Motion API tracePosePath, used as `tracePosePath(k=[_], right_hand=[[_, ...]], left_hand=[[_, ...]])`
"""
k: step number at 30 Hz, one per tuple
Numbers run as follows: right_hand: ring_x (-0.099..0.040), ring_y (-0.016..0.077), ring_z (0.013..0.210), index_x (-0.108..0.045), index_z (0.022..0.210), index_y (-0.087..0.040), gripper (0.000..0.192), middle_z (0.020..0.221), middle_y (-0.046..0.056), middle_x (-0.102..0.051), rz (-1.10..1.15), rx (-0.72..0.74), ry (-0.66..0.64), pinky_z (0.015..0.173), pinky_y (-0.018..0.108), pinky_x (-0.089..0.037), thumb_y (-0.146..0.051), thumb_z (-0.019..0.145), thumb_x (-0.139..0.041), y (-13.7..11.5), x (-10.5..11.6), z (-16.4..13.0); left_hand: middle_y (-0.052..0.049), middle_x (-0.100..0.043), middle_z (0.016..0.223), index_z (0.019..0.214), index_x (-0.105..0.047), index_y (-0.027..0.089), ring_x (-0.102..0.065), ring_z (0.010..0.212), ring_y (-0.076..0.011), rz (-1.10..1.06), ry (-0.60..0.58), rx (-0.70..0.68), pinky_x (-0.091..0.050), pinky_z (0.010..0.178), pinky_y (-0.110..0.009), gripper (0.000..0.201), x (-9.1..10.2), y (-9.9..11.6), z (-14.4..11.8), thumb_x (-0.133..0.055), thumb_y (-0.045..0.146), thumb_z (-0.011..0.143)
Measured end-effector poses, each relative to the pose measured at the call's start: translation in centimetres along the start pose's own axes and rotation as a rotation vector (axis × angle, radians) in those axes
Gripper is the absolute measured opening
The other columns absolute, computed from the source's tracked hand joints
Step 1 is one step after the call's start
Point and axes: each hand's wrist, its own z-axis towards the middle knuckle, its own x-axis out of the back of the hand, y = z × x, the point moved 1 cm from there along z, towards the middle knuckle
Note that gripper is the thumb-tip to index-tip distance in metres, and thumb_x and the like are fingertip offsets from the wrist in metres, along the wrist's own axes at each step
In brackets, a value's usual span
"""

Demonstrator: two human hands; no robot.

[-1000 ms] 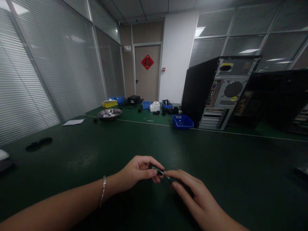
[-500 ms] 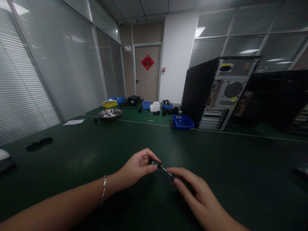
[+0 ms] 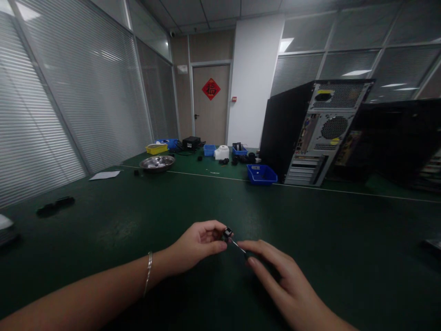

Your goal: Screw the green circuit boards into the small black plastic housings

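Between the thumb and fingertips of my left hand (image 3: 203, 238) is a small black part (image 3: 227, 233) with a light patch; its exact kind is too small to make out. My right hand (image 3: 275, 271) is closed on a screwdriver (image 3: 238, 247) with a thin metal shaft and a dark handle, mostly hidden by the fingers. The shaft's tip points up and left and meets the lower edge of the small part. Both hands are above the green table (image 3: 193, 197).
A blue bin (image 3: 262, 175) stands ahead, beside a black computer tower (image 3: 292, 128). Farther left are a metal bowl (image 3: 157, 162), a yellow basket (image 3: 156, 149) and a sheet of paper (image 3: 104, 175). Dark objects (image 3: 55, 206) lie on the left of the table.
My left fingers have turned the small part, so its green side is out of sight and a black face shows. My right hand and the screwdriver are nearly unmoved.
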Motion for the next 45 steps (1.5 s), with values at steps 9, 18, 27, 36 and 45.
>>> tracePosePath(k=[9,18,27,36,45], right_hand=[[-0.062,0.0203,0.103,-0.06,0.123,-0.027,0.028,0.105,0.004,-0.067,-0.022,-0.034,-0.012,0.09,0.031,-0.05,-0.03,0.099,-0.048,0.1,0.1,0.2],[-0.064,0.0188,0.101,-0.061,0.123,-0.026,0.027,0.108,0.004,-0.068,-0.018,-0.03,-0.009,0.089,0.029,-0.05,-0.028,0.098,-0.049,0.0,0.0,0.2],[-0.063,0.0187,0.105,-0.062,0.122,-0.026,0.027,0.115,0.004,-0.068,0.021,-0.053,0.01,0.091,0.029,-0.049,-0.03,0.098,-0.049,0.2,-0.1,0.4],[-0.065,0.0197,0.105,-0.066,0.118,-0.025,0.026,0.114,0.005,-0.07,0.066,-0.051,-0.008,0.091,0.029,-0.05,-0.029,0.097,-0.051,-0.3,0.1,0.4],[-0.066,0.0205,0.102,-0.067,0.116,-0.024,0.026,0.11,0.006,-0.072,0.059,-0.031,-0.003,0.089,0.029,-0.051,-0.028,0.096,-0.051,-0.9,0.1,0.5]], left_hand=[[-0.008,-0.055,0.107,0.127,-0.056,0.02,-0.055,0.1,-0.0197,0.653,0.008,-0.141,-0.044,0.09,-0.035,0.034,-0.7,1.8,-0.8,-0.043,0.026,0.097],[-0.009,-0.057,0.105,0.127,-0.055,0.019,-0.055,0.095,-0.0184,0.875,0.021,-0.282,-0.044,0.084,-0.031,0.033,-0.6,1.6,-0.9,-0.044,0.021,0.096],[-0.005,-0.061,0.1,0.123,-0.058,0.023,-0.058,0.091,-0.0161,0.833,0.083,-0.257,-0.044,0.081,-0.029,0.029,-0.3,1.5,-0.8,-0.047,0.025,0.096],[-0.005,-0.066,0.098,0.112,-0.067,0.021,-0.06,0.091,-0.0181,0.733,0.079,-0.216,-0.046,0.081,-0.029,0.029,-0.4,1.5,-0.8,-0.065,0.032,0.086],[-0.004,-0.064,0.092,0.103,-0.072,0.017,-0.063,0.075,-0.0126,0.107,0.048,-0.035,-0.051,0.073,-0.028,0.023,-0.3,0.4,-0.4,-0.07,0.022,0.08]])
